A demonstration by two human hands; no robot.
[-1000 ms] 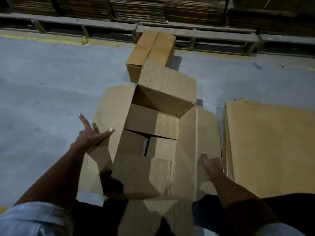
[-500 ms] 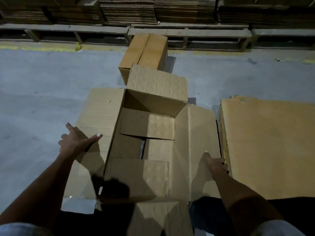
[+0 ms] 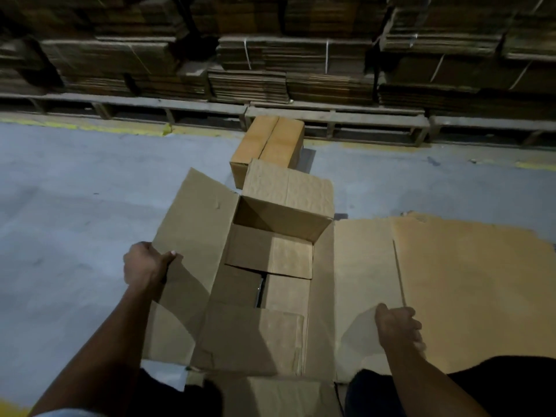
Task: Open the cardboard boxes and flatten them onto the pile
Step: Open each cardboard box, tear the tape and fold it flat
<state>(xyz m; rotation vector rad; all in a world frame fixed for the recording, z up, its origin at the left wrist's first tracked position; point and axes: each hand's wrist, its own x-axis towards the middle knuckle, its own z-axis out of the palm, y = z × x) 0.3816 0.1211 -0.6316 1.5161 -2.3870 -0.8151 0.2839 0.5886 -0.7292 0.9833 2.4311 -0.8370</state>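
Grey concrete floor (image 3: 75,212) fills the middle of the frame. Across the top, bundled stacks of flattened cardboard (image 3: 294,70) sit on wooden pallets (image 3: 337,115), dim, some with white strapping.

Pile of flattened cardboard (image 3: 469,281) lies on the floor at right, one flat tan sheet on top.

Open cardboard box (image 3: 270,272) at centre frame, top flaps all spread out. Left flap (image 3: 195,236) angled up and outward; right flap (image 3: 364,281) lies out flat, its outer edge over the edge of the pile; far flap (image 3: 288,188) stands up; near flap (image 3: 285,395) at the bottom edge of the frame. Inside: no contents, only the box's own bottom flaps, partly folded in, with a dark gap showing between two of them.

Closed cardboard box (image 3: 270,142) behind the open one, upper centre, just in front of the pallets, top flaps meeting at a centre seam, contents not visible.

Left hand (image 3: 144,266) at centre left grips the outer edge of the left flap, thumb on top, fingers curled under the edge. Right hand (image 3: 397,326) at lower right grips the near outer corner of the right flap, fingers curled over it.

Dark trouser legs at the bottom of the frame.
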